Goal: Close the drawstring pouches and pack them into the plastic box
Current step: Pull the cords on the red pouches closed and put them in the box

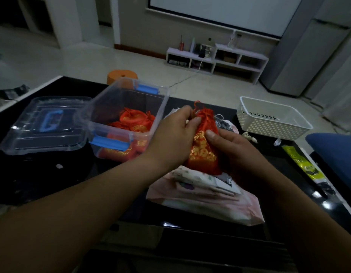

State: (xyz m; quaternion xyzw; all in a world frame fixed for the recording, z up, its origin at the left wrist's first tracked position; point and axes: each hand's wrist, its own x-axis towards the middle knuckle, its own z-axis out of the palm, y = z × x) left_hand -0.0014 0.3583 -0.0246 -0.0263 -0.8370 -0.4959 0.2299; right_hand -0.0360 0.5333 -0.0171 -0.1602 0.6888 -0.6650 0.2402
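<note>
A dark glossy surface (52,184) lies bare toward its near left edge, in front of the clear lid (42,125). Just right of the lid the open plastic box (103,107) holds several red pouches (137,119). Beside the box, above a heap of pink bags (206,198), the left hand (174,133) pinches the neck of a red pouch (202,152), and the right hand (229,146) has its grip around the pouch's body. A white basket (269,123) sits at the far right edge.

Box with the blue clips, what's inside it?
Red pouches with gold print lie piled in the box. Its near clip and the left hand hide some, so I cannot count them.
</note>
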